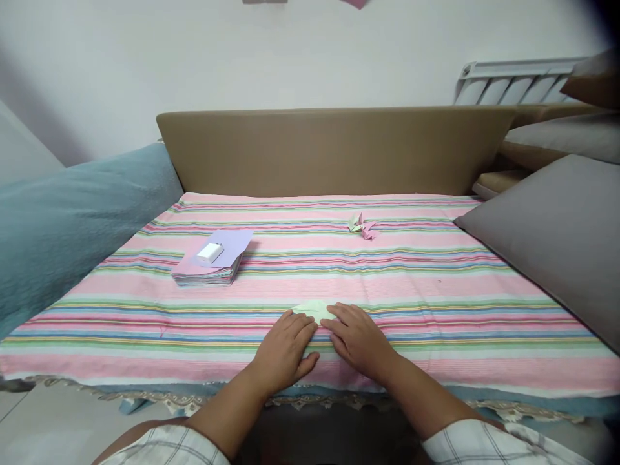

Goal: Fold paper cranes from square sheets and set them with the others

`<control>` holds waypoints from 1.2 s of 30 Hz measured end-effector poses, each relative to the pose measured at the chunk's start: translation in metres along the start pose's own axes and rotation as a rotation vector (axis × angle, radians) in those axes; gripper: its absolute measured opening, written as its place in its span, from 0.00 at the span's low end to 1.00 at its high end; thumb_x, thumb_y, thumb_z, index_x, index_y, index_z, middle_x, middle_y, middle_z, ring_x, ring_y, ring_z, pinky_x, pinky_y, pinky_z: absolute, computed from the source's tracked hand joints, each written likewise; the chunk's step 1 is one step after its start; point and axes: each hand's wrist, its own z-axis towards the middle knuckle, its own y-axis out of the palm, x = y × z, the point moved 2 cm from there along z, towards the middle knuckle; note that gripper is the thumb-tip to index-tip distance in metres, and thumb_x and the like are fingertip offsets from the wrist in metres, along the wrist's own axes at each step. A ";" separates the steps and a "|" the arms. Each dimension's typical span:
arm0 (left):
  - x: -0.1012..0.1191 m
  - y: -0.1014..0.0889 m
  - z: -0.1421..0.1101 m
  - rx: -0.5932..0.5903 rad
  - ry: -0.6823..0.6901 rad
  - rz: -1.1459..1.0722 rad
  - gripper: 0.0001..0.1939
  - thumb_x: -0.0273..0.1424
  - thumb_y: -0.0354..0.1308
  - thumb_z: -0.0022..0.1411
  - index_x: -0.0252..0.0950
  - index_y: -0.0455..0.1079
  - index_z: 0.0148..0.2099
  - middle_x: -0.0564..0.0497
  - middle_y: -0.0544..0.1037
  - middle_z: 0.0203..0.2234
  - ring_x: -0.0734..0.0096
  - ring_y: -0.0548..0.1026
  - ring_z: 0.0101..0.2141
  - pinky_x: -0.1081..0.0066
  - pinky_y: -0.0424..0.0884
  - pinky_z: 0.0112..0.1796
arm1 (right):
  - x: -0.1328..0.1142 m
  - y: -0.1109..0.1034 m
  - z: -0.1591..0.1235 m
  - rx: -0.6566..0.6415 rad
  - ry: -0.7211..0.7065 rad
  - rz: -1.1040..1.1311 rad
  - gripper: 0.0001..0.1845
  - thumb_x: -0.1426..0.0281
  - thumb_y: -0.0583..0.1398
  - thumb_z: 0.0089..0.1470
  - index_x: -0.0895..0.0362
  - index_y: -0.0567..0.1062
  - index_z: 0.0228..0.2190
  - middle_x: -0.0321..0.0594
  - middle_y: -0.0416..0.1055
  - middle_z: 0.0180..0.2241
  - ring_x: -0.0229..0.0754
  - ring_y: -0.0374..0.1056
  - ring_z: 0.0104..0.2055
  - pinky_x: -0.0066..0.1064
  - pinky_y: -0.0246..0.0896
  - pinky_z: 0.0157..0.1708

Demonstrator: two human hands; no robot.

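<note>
A pale green piece of folded paper lies flat on the striped cloth, close to the front edge. My left hand rests with its fingers stretched over the paper's left and near side, thumb apart. From the right, my right hand lays its spread fingertips on the paper's right edge. Both hands press down from above, and neither grips it. The near part of the paper is hidden under my fingers.
At the left stands a stack of coloured paper with a white charger plug on top. Small folded paper figures, green and pink, lie farther back. A grey cushion borders the right, a blue-covered armrest the left, a brown backrest the back.
</note>
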 end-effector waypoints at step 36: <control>0.005 -0.001 0.015 0.101 -0.137 0.112 0.13 0.31 0.50 0.59 0.42 0.67 0.46 0.49 0.73 0.46 0.60 0.67 0.46 0.53 0.51 0.52 | -0.002 0.008 0.037 -0.019 0.114 -0.153 0.16 0.69 0.52 0.57 0.52 0.69 0.47 0.42 0.68 0.35 0.45 0.59 0.39 0.38 0.45 0.40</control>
